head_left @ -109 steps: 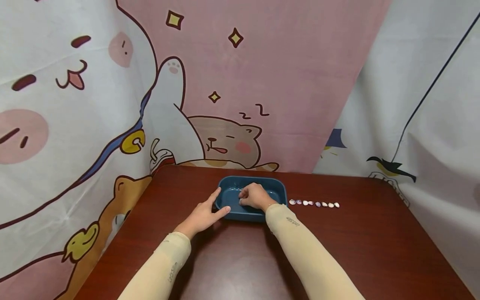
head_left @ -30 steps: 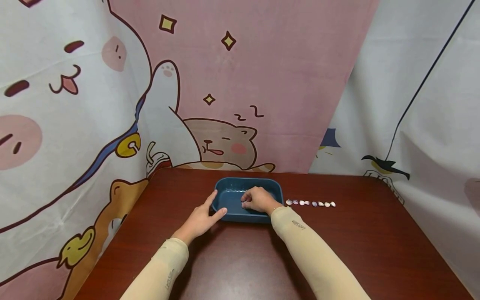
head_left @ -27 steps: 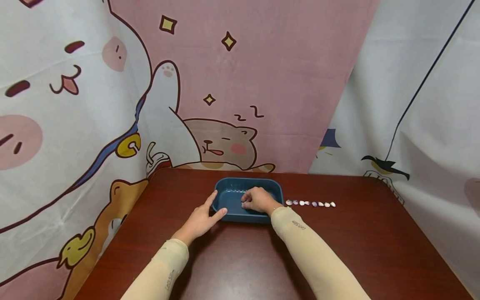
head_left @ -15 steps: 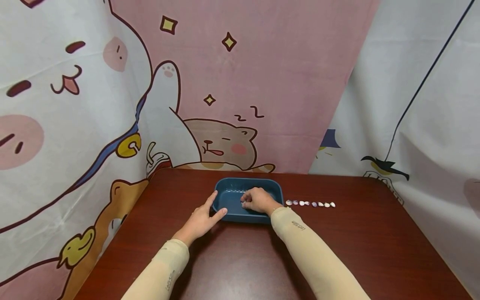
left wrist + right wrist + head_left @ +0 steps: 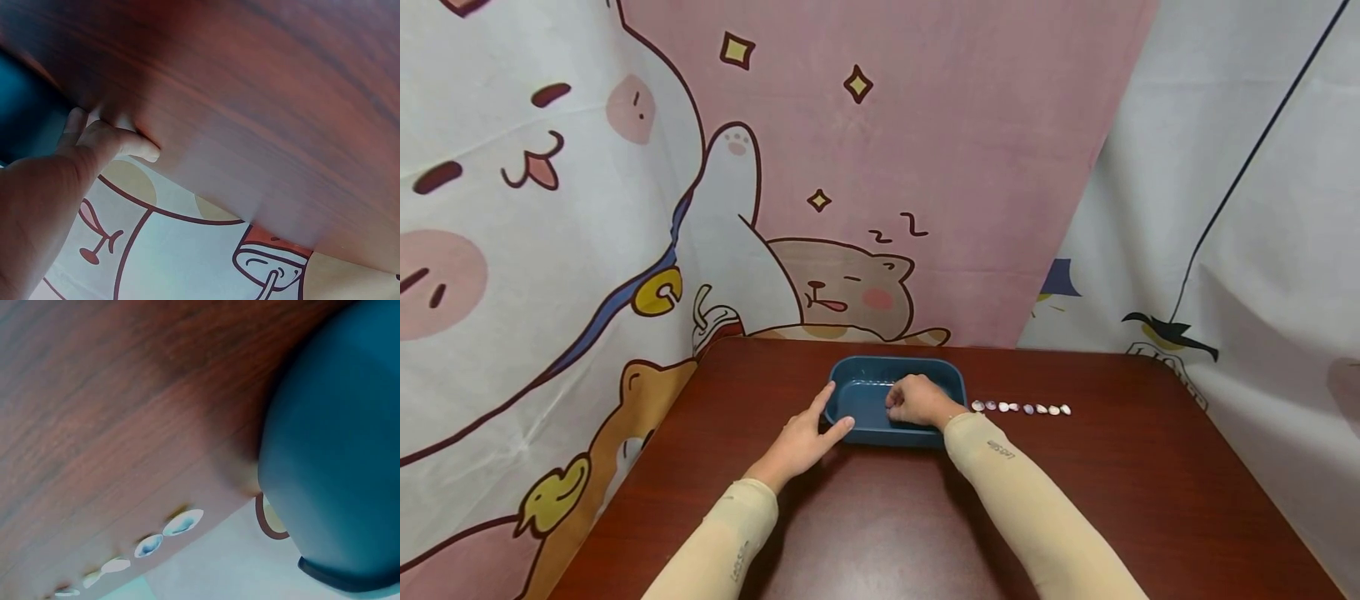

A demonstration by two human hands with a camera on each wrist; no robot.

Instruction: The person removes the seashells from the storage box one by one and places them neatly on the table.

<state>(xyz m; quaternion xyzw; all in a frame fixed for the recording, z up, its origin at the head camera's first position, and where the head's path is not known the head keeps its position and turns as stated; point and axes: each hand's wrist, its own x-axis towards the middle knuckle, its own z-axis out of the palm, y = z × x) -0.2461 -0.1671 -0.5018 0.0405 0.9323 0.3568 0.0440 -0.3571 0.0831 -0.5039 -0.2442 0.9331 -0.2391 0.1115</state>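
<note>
A dark blue rectangular tray (image 5: 857,435) stands on the brown table. Spread fingers of my left hand (image 5: 799,435) rest at the tray's left end, with the thumb near its front left corner. In the left wrist view this hand (image 5: 81,150) lies against the blue wall. My right hand (image 5: 916,402) reaches inside the tray, its fingertips pinched together low over the floor. A small seashell seems to be between them, mostly hidden by the fingers. Right of the tray, several small white and purple seashells (image 5: 1028,409) form a row. The right wrist view shows some shells (image 5: 182,522) beside the tray wall (image 5: 331,456).
The brown table (image 5: 880,525) extends in front of the tray and to both sides. A cartoon-printed cloth (image 5: 985,167) hangs along the table's back edge and both sides.
My right hand has shifted slightly right within the tray, and its fingers have drawn closer together over the small shell. The left hand and the row of shells stay put.
</note>
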